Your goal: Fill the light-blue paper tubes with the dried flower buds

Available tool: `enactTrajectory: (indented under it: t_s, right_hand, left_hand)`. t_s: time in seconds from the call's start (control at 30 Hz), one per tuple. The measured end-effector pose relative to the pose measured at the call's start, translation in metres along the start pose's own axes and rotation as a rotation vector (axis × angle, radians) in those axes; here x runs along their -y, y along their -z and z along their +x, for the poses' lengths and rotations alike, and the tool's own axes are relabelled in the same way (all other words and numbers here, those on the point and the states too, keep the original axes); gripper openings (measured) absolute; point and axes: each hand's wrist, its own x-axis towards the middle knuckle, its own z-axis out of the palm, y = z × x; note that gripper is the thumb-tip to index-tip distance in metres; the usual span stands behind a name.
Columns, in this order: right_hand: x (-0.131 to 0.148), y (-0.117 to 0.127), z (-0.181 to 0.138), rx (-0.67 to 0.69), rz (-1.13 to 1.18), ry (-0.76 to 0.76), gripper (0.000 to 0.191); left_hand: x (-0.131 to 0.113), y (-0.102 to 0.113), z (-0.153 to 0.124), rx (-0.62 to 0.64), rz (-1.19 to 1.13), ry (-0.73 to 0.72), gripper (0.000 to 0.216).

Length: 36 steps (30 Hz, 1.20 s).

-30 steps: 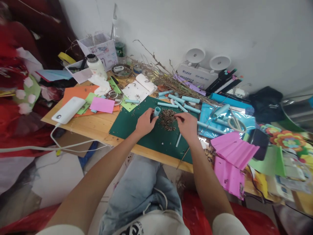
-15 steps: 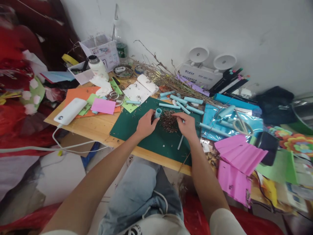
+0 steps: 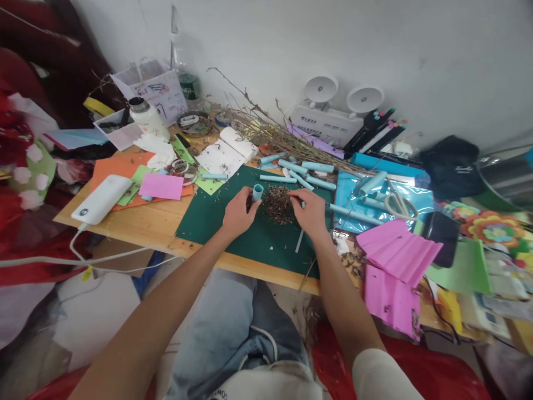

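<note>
My left hand is wrapped round a light blue paper tube, which stands upright with its open end facing up. Just right of the tube, a heap of brown dried plant bits lies on the dark green mat. My right hand is at the heap's right edge, fingertips pinched together and touching it. Whatever they hold is too small to make out. A thin pale strip shows below the right hand; its upper end is hidden. Several more blue paper tubes lie behind the heap.
Dry twigs lie along the wall beside a white router. Scissors rest on a blue plastic packet at right, near pink folded paper. Leftward are a white power bank, coloured paper and an uncapped white bottle.
The view has turned slightly, shifting the whole scene left. Both hands keep nearly the same places, the left on the tube and the right at the heap's edge.
</note>
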Motion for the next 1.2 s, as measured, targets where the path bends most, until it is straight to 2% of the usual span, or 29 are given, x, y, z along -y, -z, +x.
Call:
enactTrajectory:
  t_s: [0.13, 0.3, 0.4, 0.6, 0.83, 1.1, 1.2]
  right_hand:
    - [-0.001, 0.001, 0.001, -0.01, -0.004, 0.009, 0.019]
    - [0.001, 0.001, -0.003, 0.134, -0.08, 0.013, 0.031]
    - [0.004, 0.001, -0.004, 0.19, -0.135, 0.004, 0.024]
    - [0.011, 0.002, -0.004, -0.03, 0.001, -0.04, 0.019]
    - [0.008, -0.003, -0.004, 0.001, 0.006, -0.105, 0.016]
    - [0.014, 0.002, -0.002, -0.124, 0.076, -0.093, 0.021]
    - [0.011, -0.001, -0.002, -0.165, 0.148, -0.169, 0.022]
  left_hand:
    - [0.001, -0.001, 0.001, -0.004, -0.012, -0.004, 0.019]
    - [0.0, -0.001, 0.001, -0.001, -0.008, -0.013, 0.018]
    - [0.0, -0.001, 0.0, -0.011, -0.002, -0.017, 0.018]
    - [0.001, -0.001, 0.0, 0.0, -0.013, -0.005, 0.019]
    - [0.001, -0.001, 0.001, 0.002, -0.018, -0.012, 0.019]
    - [-0.002, 0.001, 0.0, 0.004, 0.006, 0.001, 0.019]
    - [-0.002, 0.001, -0.001, 0.002, 0.006, -0.001, 0.019]
